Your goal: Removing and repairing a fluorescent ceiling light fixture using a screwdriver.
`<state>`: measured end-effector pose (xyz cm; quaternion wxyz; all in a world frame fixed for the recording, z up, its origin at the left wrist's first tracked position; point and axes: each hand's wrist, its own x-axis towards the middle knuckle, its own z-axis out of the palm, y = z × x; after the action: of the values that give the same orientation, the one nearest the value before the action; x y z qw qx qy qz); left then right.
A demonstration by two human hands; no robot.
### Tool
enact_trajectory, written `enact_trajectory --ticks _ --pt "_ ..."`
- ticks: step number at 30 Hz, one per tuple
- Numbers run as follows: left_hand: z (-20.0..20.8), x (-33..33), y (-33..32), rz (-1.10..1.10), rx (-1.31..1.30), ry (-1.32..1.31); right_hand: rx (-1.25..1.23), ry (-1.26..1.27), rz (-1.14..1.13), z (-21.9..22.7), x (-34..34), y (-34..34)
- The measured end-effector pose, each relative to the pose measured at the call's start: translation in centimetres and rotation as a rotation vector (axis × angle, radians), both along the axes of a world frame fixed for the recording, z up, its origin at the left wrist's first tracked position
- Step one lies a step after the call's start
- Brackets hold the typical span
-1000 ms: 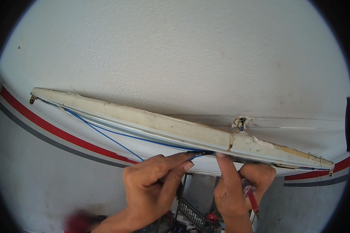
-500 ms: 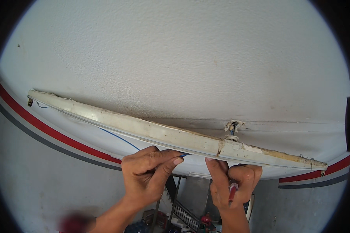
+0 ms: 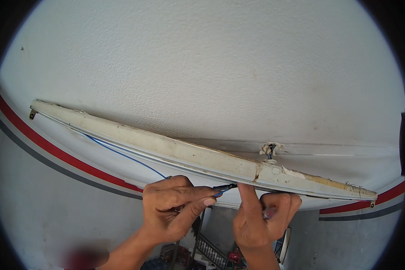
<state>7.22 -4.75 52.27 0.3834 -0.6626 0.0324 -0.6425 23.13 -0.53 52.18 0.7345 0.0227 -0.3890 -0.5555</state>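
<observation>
My left hand (image 3: 175, 204) is closed, pinching a blue wire (image 3: 146, 168) between thumb and forefinger. A short looped part of the wire and a dark tip show past the fingertips. My right hand (image 3: 261, 220) has its fingers curled round a slim red tool with a clear end (image 3: 269, 213), mostly hidden in the palm. Its extended finger meets the dark tip at the lower edge of a long, whitish light fixture housing (image 3: 184, 155). From the housing's left part the blue wire runs down to my left hand.
A rough hole with wires (image 3: 271, 148) opens in the white ceiling surface (image 3: 220, 67) above the housing. Metal end brackets (image 3: 32, 114) hang from it. Below are a stair railing (image 3: 211, 249), a red-clad person (image 3: 234, 256) and a blurred dark red shape (image 3: 87, 258).
My left hand has moved slightly right and down, pulling more blue wire out of the housing. My right hand has shifted slightly left, and its red tool is now mostly hidden.
</observation>
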Motion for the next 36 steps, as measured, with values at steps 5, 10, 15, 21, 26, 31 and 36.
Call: enact_trajectory --ticks 5,10,15,21,26,31,36 --pt "-0.1 -0.2 0.1 -0.096 -0.021 0.002 0.019 0.004 0.021 0.3 -0.1 -0.2" --pt "1.0 -0.6 0.7 -0.056 0.036 -0.012 0.085 -0.057 0.065 0.7 -0.2 0.6" --pt "1.2 -0.9 1.2 -0.073 0.102 -0.030 0.104 -0.070 0.098 0.5 0.1 0.8" --pt "1.0 -0.6 1.8 -0.038 0.146 -0.062 0.030 -0.031 0.093 -0.8 1.4 2.0" --pt "1.0 -1.0 1.8 0.140 0.240 -0.039 -0.022 -0.038 0.121 -1.0 1.0 2.0" --pt "0.0 -0.3 0.6 0.132 0.195 -0.042 -0.011 -0.034 0.073 -1.0 1.1 1.0" --pt "-0.8 0.4 -0.5 0.095 0.128 -0.069 -0.020 -0.050 0.032 -0.6 0.8 -0.3"
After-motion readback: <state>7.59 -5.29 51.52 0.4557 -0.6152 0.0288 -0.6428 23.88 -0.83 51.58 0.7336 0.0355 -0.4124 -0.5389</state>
